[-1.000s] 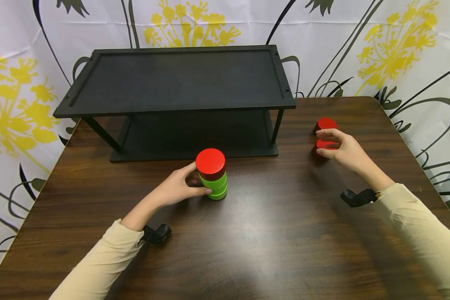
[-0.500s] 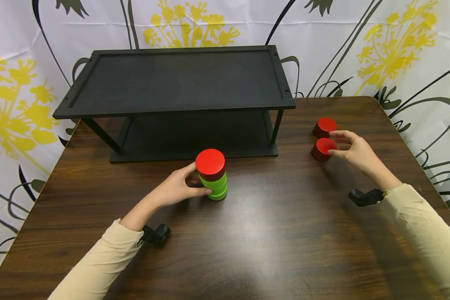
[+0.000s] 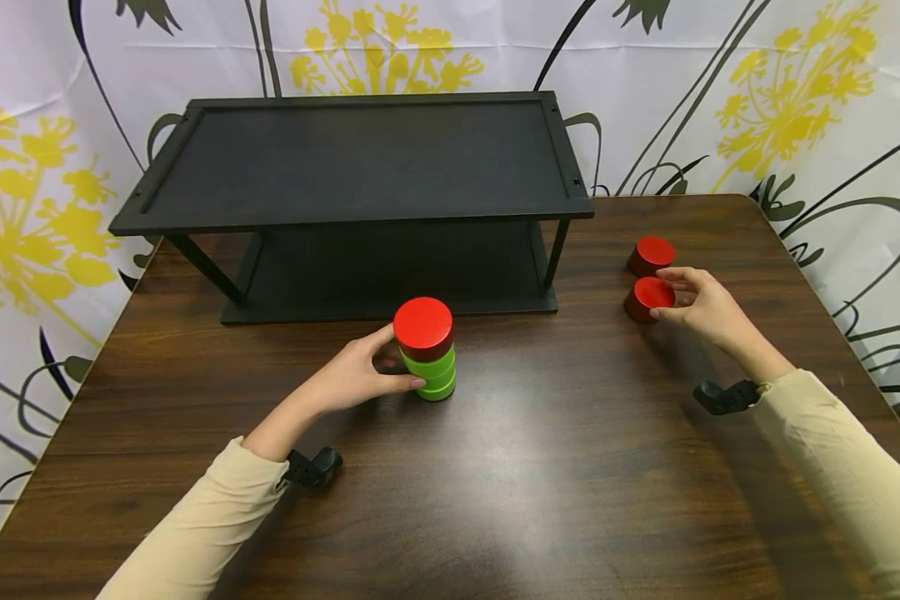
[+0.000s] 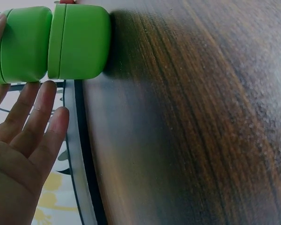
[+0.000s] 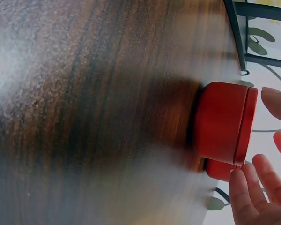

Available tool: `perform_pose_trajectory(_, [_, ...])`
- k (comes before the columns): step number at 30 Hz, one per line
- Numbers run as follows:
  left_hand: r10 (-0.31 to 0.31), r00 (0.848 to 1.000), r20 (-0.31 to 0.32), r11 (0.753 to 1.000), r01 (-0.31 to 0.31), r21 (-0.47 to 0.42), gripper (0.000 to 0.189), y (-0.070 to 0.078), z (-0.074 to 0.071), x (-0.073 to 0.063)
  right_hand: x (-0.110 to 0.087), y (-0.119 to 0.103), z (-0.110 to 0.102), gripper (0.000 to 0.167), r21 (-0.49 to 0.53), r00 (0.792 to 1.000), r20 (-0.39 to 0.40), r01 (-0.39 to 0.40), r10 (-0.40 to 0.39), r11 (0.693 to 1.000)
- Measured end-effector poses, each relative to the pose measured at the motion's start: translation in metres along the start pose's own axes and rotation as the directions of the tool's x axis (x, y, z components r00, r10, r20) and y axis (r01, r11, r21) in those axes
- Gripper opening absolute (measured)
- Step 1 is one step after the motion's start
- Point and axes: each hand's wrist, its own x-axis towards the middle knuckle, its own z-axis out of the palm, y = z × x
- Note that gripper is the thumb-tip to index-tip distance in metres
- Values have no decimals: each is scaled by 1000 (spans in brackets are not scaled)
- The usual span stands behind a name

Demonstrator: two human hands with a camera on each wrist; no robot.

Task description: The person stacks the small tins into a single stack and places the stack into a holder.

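My left hand holds a stack of round lidded tins between thumb and fingers. The lower green tins stand on the table, and a red tin tops the stack. In the left wrist view, the thumb lies along one side of a green tin, with fingertips at its other side. At the right, my right hand is spread around the near side of a front red tin. The right wrist view shows a gap between the thumb and this red tin; other fingertips are at its lid edge.
A second red tin stands just behind the front one. A black two-tier shelf stands at the back, behind the stack. The dark wooden table meets a flower-patterned cloth at its far edge.
My right hand has drawn back right from over the front red tin, then shifted slightly left and lower beside it. The left hand and its stack stay put.
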Motion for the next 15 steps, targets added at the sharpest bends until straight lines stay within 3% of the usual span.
perform_pose_trajectory(15, [2,1000,-5,1000,-2,-2,73,-1,1,0,8,7,3,75,-28,999,36,-36,37,999])
